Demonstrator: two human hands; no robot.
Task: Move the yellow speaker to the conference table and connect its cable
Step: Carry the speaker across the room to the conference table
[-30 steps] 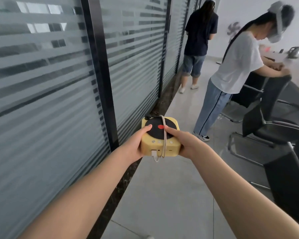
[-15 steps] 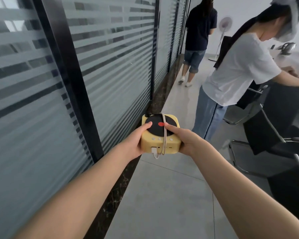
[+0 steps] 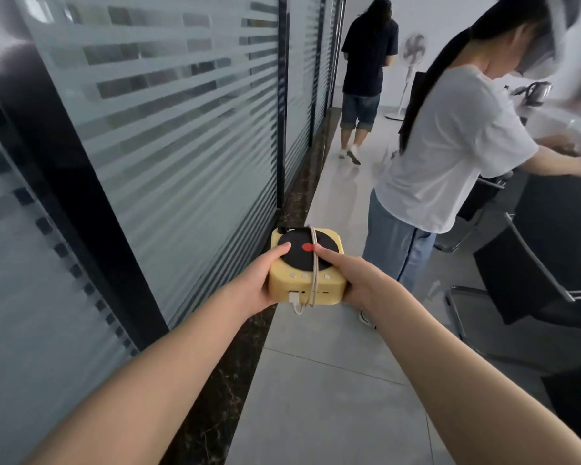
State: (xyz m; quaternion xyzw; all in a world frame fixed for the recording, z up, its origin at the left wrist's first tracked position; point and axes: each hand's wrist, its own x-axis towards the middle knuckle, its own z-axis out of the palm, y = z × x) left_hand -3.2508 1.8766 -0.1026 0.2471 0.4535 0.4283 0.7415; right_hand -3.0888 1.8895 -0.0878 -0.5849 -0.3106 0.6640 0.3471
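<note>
**Yellow and boxy, travelling mid-corridor**

Both hands are gripping the yellow speaker (image 3: 297,266) at the centre of the frame, above the floor. The left hand (image 3: 254,283) is cupping 1 side and the right hand (image 3: 356,280) the other, thumbs resting on the black top. The cable (image 3: 313,263) is looping around the body, its plug dangling in front. Carrying it level and steering wide of the person in white (image 3: 450,146) and the black chair (image 3: 534,263) is looking wise. The conference table (image 3: 557,124) is showing only as a blurred pale strip at upper right, and no socket is showing.
</note>
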